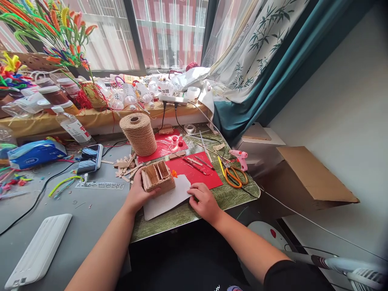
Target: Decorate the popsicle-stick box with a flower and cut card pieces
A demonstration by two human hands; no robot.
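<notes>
Left hand (138,197) gripping box (157,176), right hand (205,202) on paper (163,203), bottle label (74,130) illegible

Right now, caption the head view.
Left hand grips a small craft-stick box; right hand rests on white card.

red sheet (194,171), orange-handled scissors (235,176), teal curtain (273,76)

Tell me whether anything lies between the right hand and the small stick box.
Nothing visible does. The right hand rests on the white sheet; only bare sheet separates it from the small stick box, which the left hand grips at its left side. A small orange bit lies by the box's far corner, off that line.
</notes>
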